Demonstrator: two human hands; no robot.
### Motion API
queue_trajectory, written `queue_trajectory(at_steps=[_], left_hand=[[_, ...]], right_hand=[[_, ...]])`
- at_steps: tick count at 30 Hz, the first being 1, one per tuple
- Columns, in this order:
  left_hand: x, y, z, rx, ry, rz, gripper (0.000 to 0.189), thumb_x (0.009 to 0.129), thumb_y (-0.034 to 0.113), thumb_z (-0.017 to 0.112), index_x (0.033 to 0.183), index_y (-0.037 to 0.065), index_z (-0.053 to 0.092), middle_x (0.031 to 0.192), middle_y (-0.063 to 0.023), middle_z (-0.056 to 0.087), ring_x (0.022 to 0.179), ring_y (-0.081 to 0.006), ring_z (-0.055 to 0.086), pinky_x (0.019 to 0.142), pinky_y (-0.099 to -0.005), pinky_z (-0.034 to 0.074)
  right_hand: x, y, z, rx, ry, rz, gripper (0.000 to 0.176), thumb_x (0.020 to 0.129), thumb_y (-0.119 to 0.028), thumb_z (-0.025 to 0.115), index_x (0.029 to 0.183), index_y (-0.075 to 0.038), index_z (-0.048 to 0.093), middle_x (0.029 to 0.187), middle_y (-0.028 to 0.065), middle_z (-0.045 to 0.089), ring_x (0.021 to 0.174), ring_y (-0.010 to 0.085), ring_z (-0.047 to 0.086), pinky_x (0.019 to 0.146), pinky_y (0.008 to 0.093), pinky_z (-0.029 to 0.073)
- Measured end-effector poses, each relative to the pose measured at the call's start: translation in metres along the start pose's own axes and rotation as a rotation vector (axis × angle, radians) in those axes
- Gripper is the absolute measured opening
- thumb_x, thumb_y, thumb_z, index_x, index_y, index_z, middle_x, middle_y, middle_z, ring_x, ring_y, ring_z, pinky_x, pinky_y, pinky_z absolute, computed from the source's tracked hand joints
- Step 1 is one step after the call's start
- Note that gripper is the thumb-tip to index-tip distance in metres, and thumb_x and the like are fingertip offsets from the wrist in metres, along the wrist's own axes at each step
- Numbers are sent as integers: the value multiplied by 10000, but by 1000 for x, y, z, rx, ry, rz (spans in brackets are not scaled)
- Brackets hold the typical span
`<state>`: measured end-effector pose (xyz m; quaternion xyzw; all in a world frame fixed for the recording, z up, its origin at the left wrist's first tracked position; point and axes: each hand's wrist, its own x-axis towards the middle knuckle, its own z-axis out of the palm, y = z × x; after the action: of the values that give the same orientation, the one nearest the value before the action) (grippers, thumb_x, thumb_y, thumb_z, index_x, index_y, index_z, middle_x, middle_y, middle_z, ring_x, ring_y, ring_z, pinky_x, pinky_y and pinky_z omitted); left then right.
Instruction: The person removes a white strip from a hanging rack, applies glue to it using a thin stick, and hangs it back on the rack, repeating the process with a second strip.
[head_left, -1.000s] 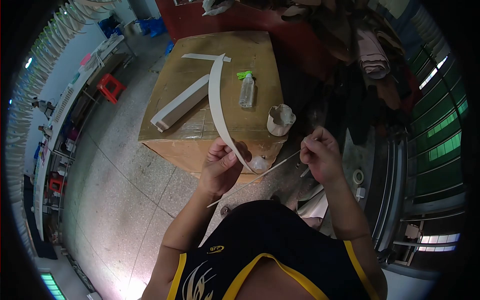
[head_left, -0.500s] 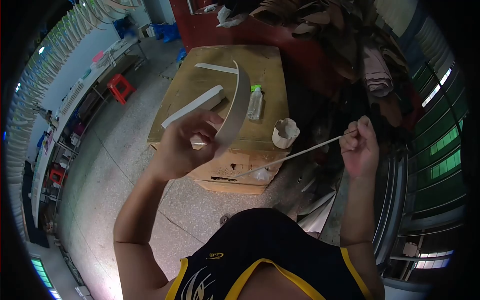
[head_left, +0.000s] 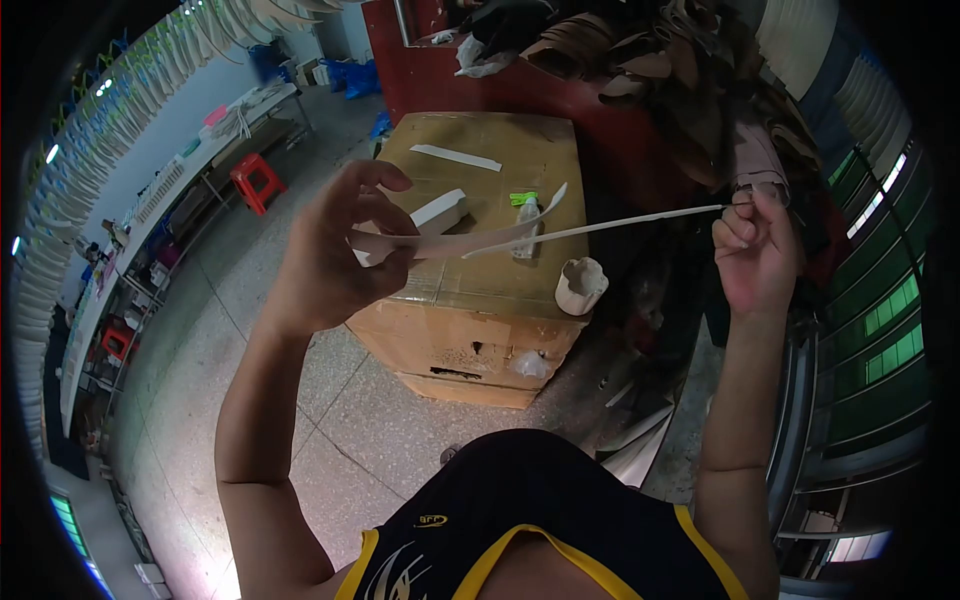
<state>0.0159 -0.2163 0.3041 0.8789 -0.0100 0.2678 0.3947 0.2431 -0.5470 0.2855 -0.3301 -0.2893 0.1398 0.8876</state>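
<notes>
My left hand pinches one end of a curved pale strip, which stretches to the right over the cardboard box. My right hand is closed on the end of a thin white stick. The stick's far end lies across the strip in view; whether they touch I cannot tell. Behind them on the box are a flat white strip, a long white block, a clear bottle with a green top and a white scalloped cup.
A red stool stands on the floor at the left, beside a long bench. Rolled brown sheets are piled at the back right. Metal rails and a green window are at the right.
The curved strip has swung from upright to nearly level. My right hand has risen to the right with the stick, now less steep. The view has shifted slightly.
</notes>
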Motion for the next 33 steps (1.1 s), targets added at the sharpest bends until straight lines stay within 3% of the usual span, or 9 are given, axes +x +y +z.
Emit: queue_trajectory(at_steps=[3, 6, 8, 15, 23, 26, 30, 32, 33], left_hand=[[1, -2, -4, 7, -13, 10, 481, 694, -80, 667, 1127, 42, 497, 840, -35, 670, 856, -104, 644, 780, -270, 492], [1, -8, -4, -29, -16, 57, 513, 695, -82, 661, 1152, 50, 469, 872, -47, 670, 930, -114, 632, 842, -279, 476], [1, -9, 1, -336, 45, 49, 554, 693, -84, 659, 1176, 50, 425, 945, -65, 661, 998, -131, 607, 905, -292, 448], [-3, -36, 3, -570, -102, 14, 558, 712, -79, 656, 1185, 56, 391, 1047, -84, 637, 1006, -146, 594, 968, -297, 397], [-7, -61, 21, -854, -261, 80, 553, 771, -16, 738, 1182, 67, 378, 1039, -46, 614, 1005, -117, 573, 893, -268, 417], [-9, -56, 32, -850, -155, 3, 550, 697, 69, 781, 1115, 95, 426, 872, -37, 583, 837, -130, 575, 802, -264, 428], [-8, -61, 35, -833, -146, 54, 544, 694, 64, 775, 1106, 90, 421, 877, -42, 579, 832, -129, 574, 782, -260, 433], [-8, -66, 32, -886, -287, 68, 570, 713, -55, 727, 1155, 86, 395, 1017, -10, 565, 975, -100, 547, 916, -255, 374], [-8, -66, 31, -885, -286, 69, 570, 713, -55, 727, 1155, 86, 395, 1017, -10, 565, 975, -100, 547, 916, -255, 374]], right_hand=[[3, 3, 1, 5, 0, 14, 97, 944, -94, 533, 864, -51, 564, 799, 41, 599, 600, 83, 507, 548, 224, 400], [4, 7, 12, -9, 65, 17, 151, 929, -106, 571, 780, -98, 555, 753, 22, 613, 560, 60, 499, 534, 210, 394], [7, 8, 14, -13, 79, 25, 156, 926, -107, 574, 771, -102, 550, 745, 19, 610, 559, 59, 498, 534, 208, 394], [20, 23, 14, -44, 140, 125, 175, 900, -89, 599, 738, -116, 539, 712, 3, 599, 561, 52, 496, 523, 202, 390], [29, 42, 9, -31, 144, 205, 179, 888, -87, 620, 728, -123, 548, 712, 1, 602, 568, 49, 507, 511, 192, 388], [30, 44, 10, -46, 156, 215, 184, 886, -92, 625, 722, -123, 550, 710, 0, 603, 568, 48, 507, 509, 192, 389], [29, 47, 8, -32, 163, 233, 187, 883, -92, 633, 716, -123, 553, 703, 1, 602, 567, 50, 506, 509, 194, 389], [29, 48, 6, -28, 162, 237, 185, 882, -91, 633, 718, -123, 553, 702, 1, 601, 566, 51, 505, 509, 196, 387], [29, 49, 6, -23, 162, 240, 183, 881, -90, 634, 720, -123, 554, 700, 1, 601, 564, 52, 503, 509, 197, 386]])
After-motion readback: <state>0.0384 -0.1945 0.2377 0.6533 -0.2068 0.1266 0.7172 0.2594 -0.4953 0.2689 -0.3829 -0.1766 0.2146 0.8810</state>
